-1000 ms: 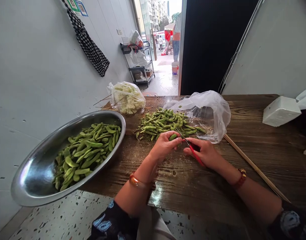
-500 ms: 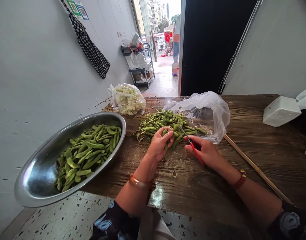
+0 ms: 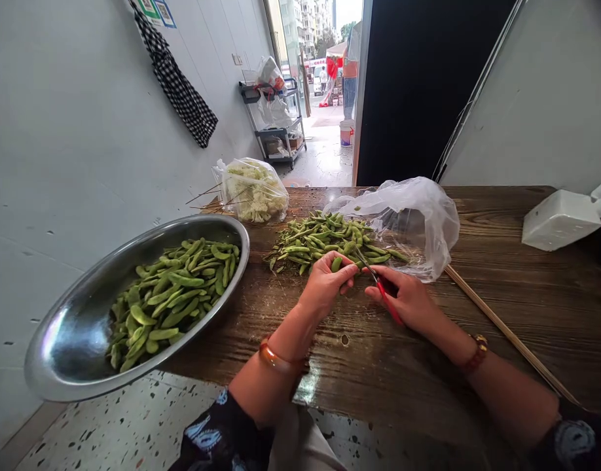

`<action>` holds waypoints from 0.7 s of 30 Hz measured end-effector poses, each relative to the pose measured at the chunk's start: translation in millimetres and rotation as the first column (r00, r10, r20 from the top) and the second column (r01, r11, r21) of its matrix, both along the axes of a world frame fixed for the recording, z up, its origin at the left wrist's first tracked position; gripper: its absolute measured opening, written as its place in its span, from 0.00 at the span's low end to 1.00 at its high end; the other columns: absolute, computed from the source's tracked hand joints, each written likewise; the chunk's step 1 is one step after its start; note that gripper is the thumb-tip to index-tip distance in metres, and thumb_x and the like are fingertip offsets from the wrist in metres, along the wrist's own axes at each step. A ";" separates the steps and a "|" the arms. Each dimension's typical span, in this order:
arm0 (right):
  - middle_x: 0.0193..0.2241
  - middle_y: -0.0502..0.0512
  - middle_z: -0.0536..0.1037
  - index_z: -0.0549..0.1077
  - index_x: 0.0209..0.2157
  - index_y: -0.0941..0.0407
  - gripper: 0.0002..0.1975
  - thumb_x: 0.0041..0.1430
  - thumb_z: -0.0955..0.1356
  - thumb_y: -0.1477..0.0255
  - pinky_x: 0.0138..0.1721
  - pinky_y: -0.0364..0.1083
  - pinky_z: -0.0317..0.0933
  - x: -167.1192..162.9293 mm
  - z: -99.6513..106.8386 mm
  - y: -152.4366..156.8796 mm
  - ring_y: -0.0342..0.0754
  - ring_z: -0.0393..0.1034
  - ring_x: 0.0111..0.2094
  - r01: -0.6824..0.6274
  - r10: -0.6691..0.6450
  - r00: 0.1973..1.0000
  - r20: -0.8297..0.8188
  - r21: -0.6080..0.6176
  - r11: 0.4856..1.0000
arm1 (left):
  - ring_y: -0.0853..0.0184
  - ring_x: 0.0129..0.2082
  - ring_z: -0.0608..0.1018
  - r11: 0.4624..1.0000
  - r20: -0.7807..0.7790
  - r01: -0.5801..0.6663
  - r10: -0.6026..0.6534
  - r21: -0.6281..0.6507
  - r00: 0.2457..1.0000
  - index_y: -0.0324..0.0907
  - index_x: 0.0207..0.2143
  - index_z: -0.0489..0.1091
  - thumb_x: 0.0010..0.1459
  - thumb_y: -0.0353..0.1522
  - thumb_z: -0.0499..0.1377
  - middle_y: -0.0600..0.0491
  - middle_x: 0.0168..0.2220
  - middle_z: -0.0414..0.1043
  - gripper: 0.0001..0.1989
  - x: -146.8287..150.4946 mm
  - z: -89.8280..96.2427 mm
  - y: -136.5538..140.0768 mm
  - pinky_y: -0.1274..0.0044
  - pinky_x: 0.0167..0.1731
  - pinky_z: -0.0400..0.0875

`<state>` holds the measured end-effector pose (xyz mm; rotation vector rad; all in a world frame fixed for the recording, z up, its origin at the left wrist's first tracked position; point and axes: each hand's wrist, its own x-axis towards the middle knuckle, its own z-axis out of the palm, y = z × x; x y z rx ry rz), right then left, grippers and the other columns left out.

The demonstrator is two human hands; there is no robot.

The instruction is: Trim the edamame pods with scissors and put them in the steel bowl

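Observation:
Between the thumb and fingers of my left hand [image 3: 327, 281] is a green edamame pod [image 3: 336, 264]. My right hand [image 3: 406, 297] is closed around a pair of red-handled scissors [image 3: 387, 301], whose blades point up and left, close to the held pod. Just beyond both hands lies a heap of edamame pods [image 3: 325, 235] on the dark wooden table [image 3: 291, 347]. To the left, a large oval metal basin [image 3: 79, 333] holds many more pods [image 3: 177, 294]. The lower fingers of my left hand are partly hidden.
A clear bag of cauliflower [image 3: 255, 193] stands behind the basin. Past the heap, a crumpled plastic bag [image 3: 428, 216] lies beside thin wooden sticks [image 3: 507, 330]. A white tissue pack [image 3: 558, 219] sits at the right. A shelf cart [image 3: 275, 124] stands near the doorway.
My left hand has shifted right, bringing the pod nearer the scissors. The right hand stays nearly in place, and the whole view has tilted slightly.

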<state>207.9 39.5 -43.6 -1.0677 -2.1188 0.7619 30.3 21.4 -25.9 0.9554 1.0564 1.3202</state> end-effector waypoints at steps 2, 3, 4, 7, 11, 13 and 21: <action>0.30 0.53 0.77 0.74 0.47 0.58 0.23 0.58 0.66 0.57 0.32 0.45 0.63 0.3 -0.6 0.1 0.47 0.69 0.29 0.007 -0.007 1.000 -0.001 0.015 1.000 | 0.79 0.15 0.64 1.000 -0.029 0.009 -0.010 -0.012 1.000 0.39 0.28 0.63 0.45 0.36 0.67 0.59 0.19 0.66 0.15 0.5 1.5 -1.1 0.86 0.14 0.53; 0.30 0.53 0.78 0.74 0.47 0.58 0.22 0.58 0.66 0.57 0.32 0.45 0.63 0.4 -0.7 0.1 0.47 0.69 0.29 0.009 -0.009 1.000 -0.004 0.022 1.000 | 0.79 0.16 0.65 1.000 -0.035 0.017 -0.017 -0.016 0.999 0.39 0.28 0.63 0.45 0.36 0.67 0.59 0.21 0.67 0.15 0.7 2.3 -1.6 0.86 0.14 0.53; 0.31 0.54 0.78 0.74 0.47 0.58 0.22 0.58 0.66 0.57 0.33 0.45 0.63 0.5 -0.7 0.0 0.48 0.69 0.29 0.009 -0.009 1.000 -0.006 0.026 1.000 | 0.79 0.16 0.65 0.999 -0.035 0.026 -0.026 -0.018 0.999 0.39 0.28 0.63 0.45 0.36 0.67 0.58 0.22 0.68 0.16 0.9 3.0 -2.0 0.86 0.14 0.53; 0.33 0.56 0.79 0.74 0.48 0.59 0.23 0.58 0.66 0.57 0.34 0.46 0.64 0.2 0.1 -0.3 0.49 0.70 0.31 0.009 -0.009 1.000 -0.011 0.007 1.000 | 0.79 0.16 0.65 0.999 -0.018 0.046 -0.047 -0.023 0.999 0.39 0.29 0.63 0.46 0.36 0.66 0.58 0.23 0.68 0.15 1.4 4.0 -2.5 0.85 0.13 0.53; 0.32 0.55 0.79 0.75 0.48 0.59 0.23 0.58 0.66 0.57 0.33 0.45 0.63 -0.9 2.0 -0.8 0.48 0.71 0.30 -0.023 0.022 1.000 -0.015 -0.047 0.999 | 0.80 0.15 0.63 0.999 0.020 0.035 -0.034 -0.025 0.999 0.38 0.32 0.67 0.46 0.36 0.67 0.59 0.21 0.65 0.15 -1.3 2.2 0.0 0.85 0.13 0.52; 0.31 0.55 0.79 0.75 0.47 0.59 0.23 0.58 0.66 0.56 0.33 0.45 0.63 -1.0 2.5 -0.6 0.48 0.71 0.30 -0.026 0.026 1.000 -0.016 -0.045 0.999 | 0.80 0.15 0.61 1.000 0.066 -0.009 0.010 -0.017 0.998 0.38 0.33 0.67 0.45 0.36 0.67 0.60 0.20 0.62 0.15 -6.0 1.7 2.9 0.85 0.13 0.51; 0.21 0.48 0.70 0.75 0.47 0.58 0.23 0.59 0.65 0.55 0.27 0.42 0.57 3.1 2.4 2.9 0.43 0.63 0.24 0.056 -0.059 0.995 -0.075 -0.044 0.998 | 0.77 0.21 0.70 0.974 0.245 -0.221 0.226 -0.048 0.943 0.39 0.28 0.60 0.49 0.33 0.62 0.57 0.26 0.67 0.12 -29.1 13.6 9.2 0.85 0.18 0.62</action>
